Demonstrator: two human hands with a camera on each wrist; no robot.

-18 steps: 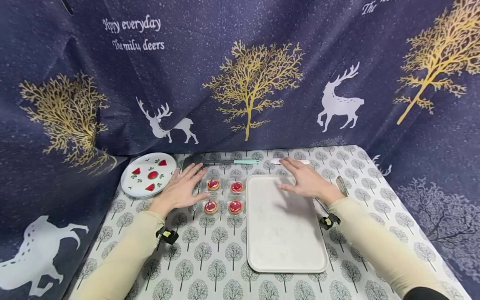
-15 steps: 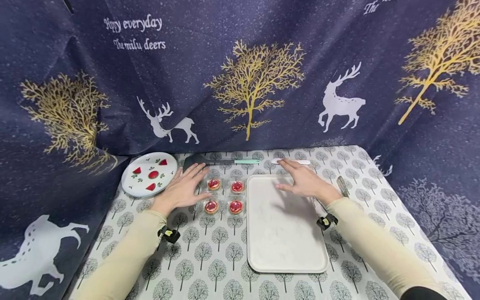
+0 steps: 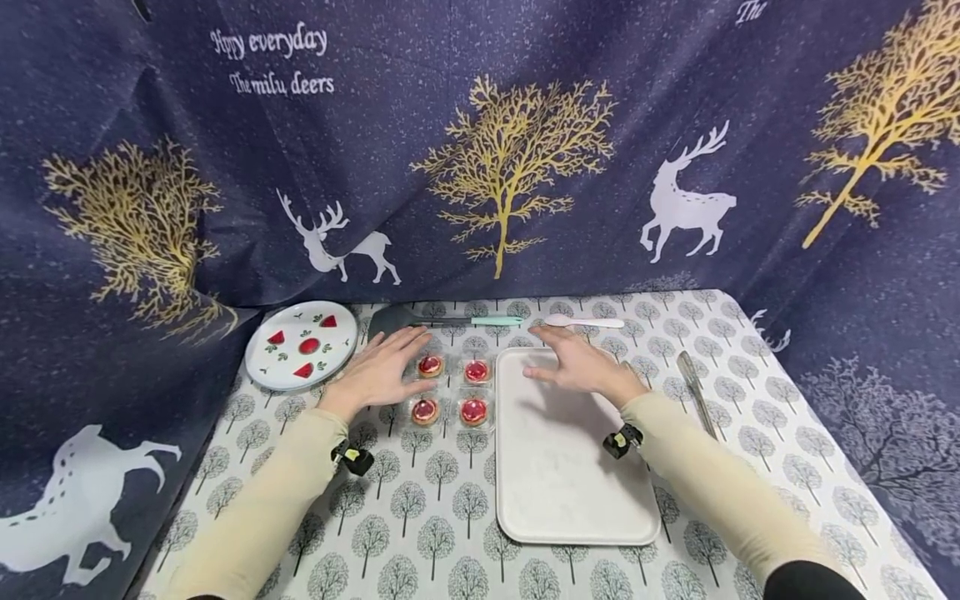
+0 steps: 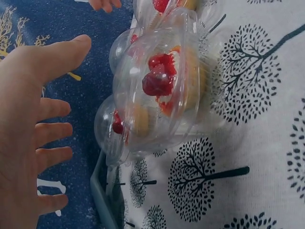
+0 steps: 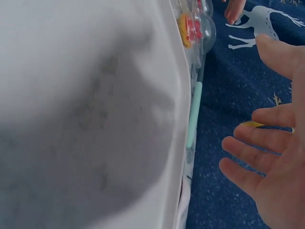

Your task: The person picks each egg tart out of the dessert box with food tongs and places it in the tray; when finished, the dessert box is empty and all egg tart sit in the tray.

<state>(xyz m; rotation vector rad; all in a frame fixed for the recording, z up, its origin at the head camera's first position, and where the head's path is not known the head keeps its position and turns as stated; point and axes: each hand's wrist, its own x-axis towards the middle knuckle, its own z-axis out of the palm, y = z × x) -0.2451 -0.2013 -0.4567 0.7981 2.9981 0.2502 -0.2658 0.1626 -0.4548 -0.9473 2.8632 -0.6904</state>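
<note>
Several small red-topped tarts [image 3: 476,371] sit in domed clear plastic packs in two rows, mid-table. My left hand [image 3: 378,371] hovers at their left side, fingers spread and holding nothing; the left wrist view shows a pack [image 4: 162,81] close beside the thumb, with a gap between. Over the upper part of a white rectangular tray [image 3: 573,467], my right hand [image 3: 577,364] hangs in the air with its fingers loosely extended. Its shadow falls on the tray [image 5: 95,143] in the right wrist view. Neither hand touches anything.
A round white plate [image 3: 288,354] with a watermelon pattern lies at the back left. Along the back edge lie a dark spatula with a mint handle [image 3: 497,321] and a pale pink-white utensil [image 3: 592,322]. Metal tongs [image 3: 697,392] lie right of the tray.
Both hands have moved inward: the left to the right, nearer the tarts, the right to the left over the tray. The tongs and the pale utensil are now less covered.
</note>
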